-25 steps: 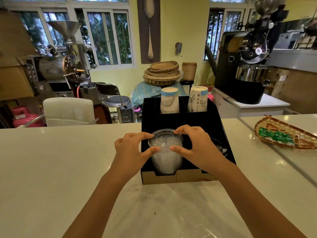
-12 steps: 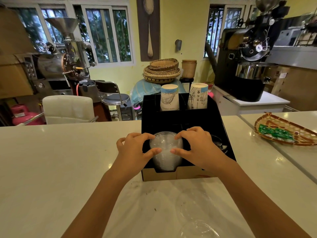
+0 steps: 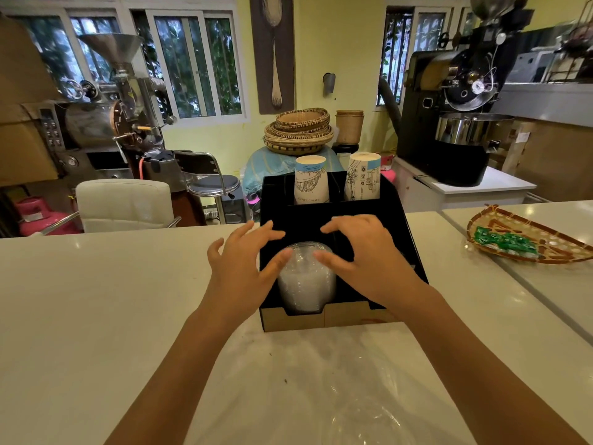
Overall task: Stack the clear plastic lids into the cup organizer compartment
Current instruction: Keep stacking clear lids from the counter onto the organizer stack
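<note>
Both your forearms reach forward and angle in toward the stack of clear lids [image 3: 306, 281]. Your left hand [image 3: 239, 271] is spread, fingers splayed, thumb tip against the stack's left side. Your right hand [image 3: 369, 255] arches over the stack's right, fingers curled loosely, thumb touching its top edge.

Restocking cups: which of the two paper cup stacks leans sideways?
The right paper cup stack tilts rightward; the left paper cup stack, blue-banded, stands upright.

White counter [image 3: 96, 316]: black organizer [image 3: 324, 319] mid, clear plastic sheet [image 3: 321, 396] in front, woven tray [image 3: 481, 242] far right.
</note>
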